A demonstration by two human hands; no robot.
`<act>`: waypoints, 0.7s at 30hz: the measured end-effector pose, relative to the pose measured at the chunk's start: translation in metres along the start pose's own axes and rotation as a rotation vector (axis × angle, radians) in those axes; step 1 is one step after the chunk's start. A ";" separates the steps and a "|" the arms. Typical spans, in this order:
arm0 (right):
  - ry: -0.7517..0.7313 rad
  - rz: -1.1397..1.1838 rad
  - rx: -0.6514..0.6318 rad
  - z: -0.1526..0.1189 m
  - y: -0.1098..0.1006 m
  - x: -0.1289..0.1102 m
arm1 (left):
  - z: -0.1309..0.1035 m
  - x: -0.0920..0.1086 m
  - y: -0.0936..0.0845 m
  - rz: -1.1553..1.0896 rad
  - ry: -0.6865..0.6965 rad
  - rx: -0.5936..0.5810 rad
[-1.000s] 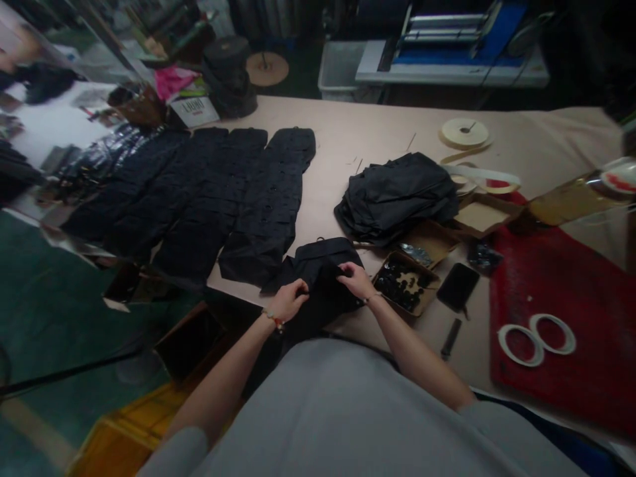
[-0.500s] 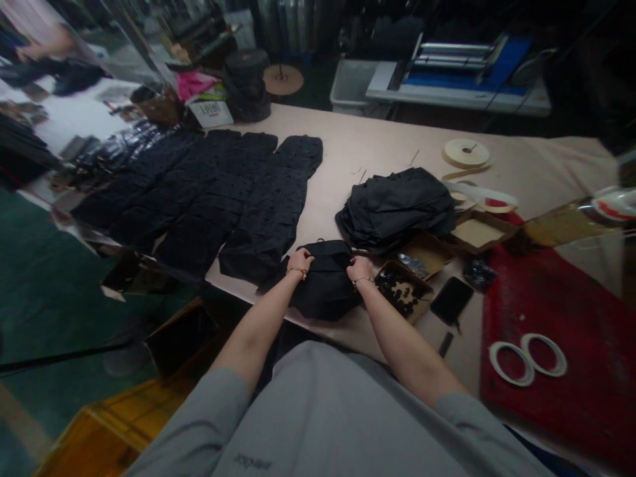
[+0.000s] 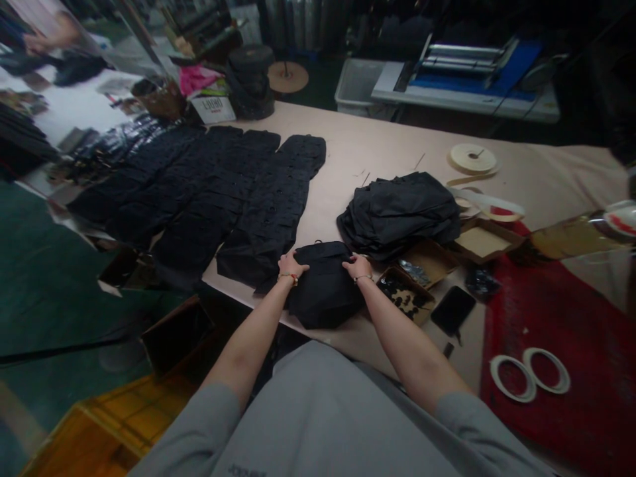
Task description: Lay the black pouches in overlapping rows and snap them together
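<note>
A black fabric piece [image 3: 325, 291], with a small loop at its far edge, lies in front of me at the table's near edge. My left hand [image 3: 292, 266] grips its left side near the top, thumb lying over the cloth. On the opposite side, my right hand [image 3: 358, 267] pinches the upper right edge. Just beyond my right hand is a pile of folded black fabric [image 3: 397, 212]. To the left, overlapping black fabric pieces [image 3: 271, 192] with small round fittings lie in rows.
Right of my hand are a box of small black parts [image 3: 403, 295], a box with silver bits [image 3: 417, 270] and a phone [image 3: 453, 310]. White rings [image 3: 514, 379] lie on a red sheet [image 3: 586, 331]. Tape rolls [image 3: 472, 158] stand farther back. A yellow crate [image 3: 94, 424] is below left.
My left hand has moved slightly left to the fabric's side, and its thumb is now spread over the cloth. The fabric lies flatter between my hands. The right hand has barely shifted.
</note>
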State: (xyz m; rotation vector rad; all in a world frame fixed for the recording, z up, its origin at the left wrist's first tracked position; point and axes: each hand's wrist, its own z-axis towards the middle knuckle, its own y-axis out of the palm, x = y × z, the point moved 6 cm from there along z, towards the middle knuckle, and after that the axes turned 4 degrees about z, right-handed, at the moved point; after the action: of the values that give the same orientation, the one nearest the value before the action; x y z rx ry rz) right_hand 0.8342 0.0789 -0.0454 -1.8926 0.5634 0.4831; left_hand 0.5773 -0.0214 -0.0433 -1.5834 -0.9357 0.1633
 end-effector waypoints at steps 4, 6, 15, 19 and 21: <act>-0.069 0.010 -0.036 0.001 0.003 -0.006 | 0.001 -0.002 -0.003 0.067 0.074 -0.081; -0.189 0.009 0.045 -0.008 -0.003 -0.014 | -0.003 0.000 -0.003 0.115 0.108 -0.096; -0.994 0.358 -0.120 -0.174 -0.064 -0.081 | -0.071 0.035 -0.043 0.029 0.499 -0.069; -1.113 0.516 -0.488 -0.261 -0.091 -0.085 | -0.145 0.040 -0.093 -0.155 0.880 -0.429; -1.040 0.594 -0.521 -0.279 -0.104 -0.076 | -0.178 0.030 -0.117 -0.220 0.853 -0.649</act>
State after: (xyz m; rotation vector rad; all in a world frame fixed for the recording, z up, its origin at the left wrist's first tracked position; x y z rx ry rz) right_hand 0.8538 -0.1335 0.1762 -1.5873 0.2740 1.9959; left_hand 0.6463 -0.1448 0.1187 -1.8492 -0.4740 -0.9902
